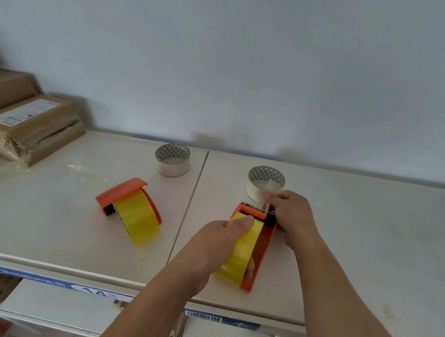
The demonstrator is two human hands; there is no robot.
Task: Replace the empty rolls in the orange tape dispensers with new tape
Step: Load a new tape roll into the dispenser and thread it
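left hand [218, 240]: nearest the camera, wrapped over the yellow roll [242, 252] in the near dispenser [260, 250]; thumb lies flat along the top of the roll, tip pointing to 1 o'clock; the other fingers curl under the roll, partly seen through its core
right hand [291, 216]: at the dispenser's far end, fingers pinched shut on a clear tape end [266, 197] drawn up from the cutter; exact fingertips blurred
near dispenser: orange, on the table [359, 237] right of the seam; long axis runs 6 to 12 o'clock, tilted slightly toward 1; cutter end points away from the camera, rounded end toward the table's front edge
yellow roll: seated in the near dispenser, standing on edge
second dispenser [124, 193]: at 9 o'clock from the hands, left of the seam, nobody touching it; orange cover up and at the far side, holding its own yellow roll [139, 220]; roll bulges toward 5 o'clock
white rolls: one [172, 160] at 11 o'clock, standing with its core upward; another [264, 181] just behind the right hand, partly hidden by it
cardboard boxes [28, 126]: stacked at 10 o'clock, far left of the table
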